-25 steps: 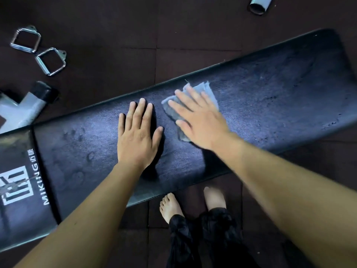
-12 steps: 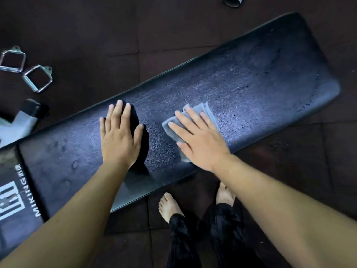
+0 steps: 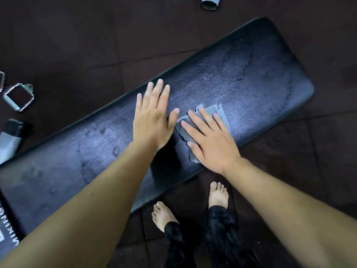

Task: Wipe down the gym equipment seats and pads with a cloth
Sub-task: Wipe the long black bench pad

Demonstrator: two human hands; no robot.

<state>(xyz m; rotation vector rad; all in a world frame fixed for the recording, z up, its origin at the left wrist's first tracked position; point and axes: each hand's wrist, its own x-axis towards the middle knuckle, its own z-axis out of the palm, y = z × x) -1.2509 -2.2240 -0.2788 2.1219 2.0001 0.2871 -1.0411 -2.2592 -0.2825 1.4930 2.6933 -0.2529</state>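
A long black padded bench [image 3: 251, 74] runs diagonally from lower left to upper right, its surface streaked with damp marks. A folded grey-blue cloth [image 3: 220, 113] lies on the pad near its front edge. My right hand [image 3: 210, 140] presses flat on the cloth with fingers spread, covering most of it. My left hand [image 3: 154, 117] rests flat and open on the bare pad just left of the cloth, its thumb almost touching the cloth's edge.
Two metal cable handles [image 3: 18, 97] lie on the dark rubber floor at the left. A grey frame leg [image 3: 9, 140] sits below them. A grey tube end [image 3: 209, 2] shows at the top. My bare feet [image 3: 162, 215] stand beside the bench's front edge.
Both hands have slid along the pad toward its right end, the cloth moving under my right hand. My left hand has come close beside the cloth.
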